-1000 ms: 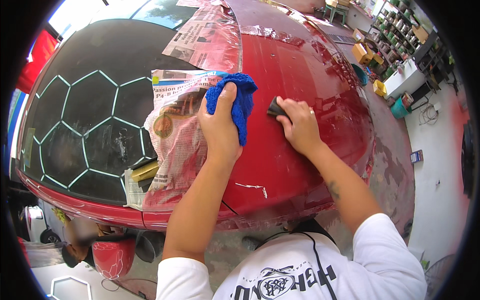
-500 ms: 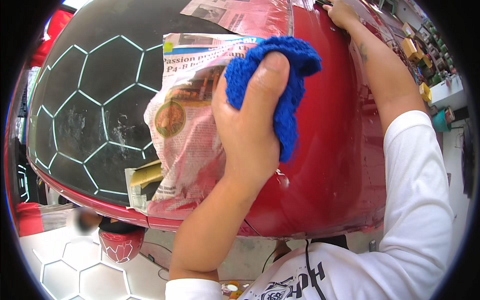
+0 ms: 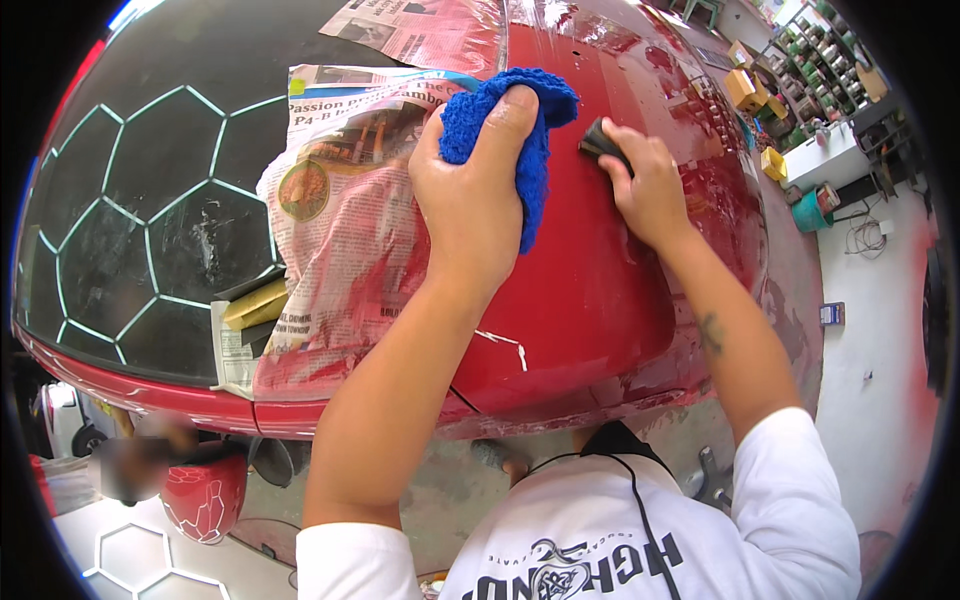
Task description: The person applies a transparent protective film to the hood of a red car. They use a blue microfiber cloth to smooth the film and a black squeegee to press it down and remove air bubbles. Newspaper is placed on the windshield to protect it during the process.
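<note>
My left hand (image 3: 465, 215) grips a bunched blue fluffy cloth (image 3: 536, 185), thumb on top, above the seam between newspaper and paint. Sheets of newspaper (image 3: 345, 235) cover part of the car beside it. Farther right, my right hand (image 3: 652, 190) holds a small dark block (image 3: 598, 140), which looks like a sanding block, against the red car panel (image 3: 590, 300). The block's underside is hidden. Wet streaks and a glossy sheen show toward the panel's far end.
Dark car glass (image 3: 120, 210) with hexagonal light reflections lies left. A folded yellowish piece (image 3: 257, 305) rests at the newspaper's near edge. Shelves of cans (image 3: 815, 70), boxes and a teal bucket (image 3: 810, 212) stand right. A red rounded part (image 3: 205, 495) sits lower left.
My right hand has come from the far edge of the panel nearer to me, bringing the dark block into view. My left hand still holds the blue cloth; the whole view has shifted.
</note>
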Tool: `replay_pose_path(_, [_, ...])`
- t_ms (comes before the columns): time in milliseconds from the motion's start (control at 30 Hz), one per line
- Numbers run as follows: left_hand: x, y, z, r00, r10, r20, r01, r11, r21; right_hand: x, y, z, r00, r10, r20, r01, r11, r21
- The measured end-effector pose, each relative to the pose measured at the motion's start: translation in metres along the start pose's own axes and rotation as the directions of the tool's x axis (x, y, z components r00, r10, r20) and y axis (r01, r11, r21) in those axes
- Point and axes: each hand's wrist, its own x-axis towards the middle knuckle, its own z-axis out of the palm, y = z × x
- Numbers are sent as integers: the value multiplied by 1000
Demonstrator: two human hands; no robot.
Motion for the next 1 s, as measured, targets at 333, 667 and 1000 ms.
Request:
replay_pose_path(333, [-4, 18, 2, 999, -11, 30, 9, 998, 59, 245, 149, 100, 935, 334, 120, -307, 931, -197])
replay_pose_path(667, [7, 3, 0, 1000, 21, -9, -20, 993, 115, 43, 3, 10, 999, -40, 27, 38, 997, 67])
replay_pose_path(1000, [0, 12, -2, 998, 51, 36, -57, 981, 187, 276, 121, 112, 902, 416, 114, -396, 904, -162])
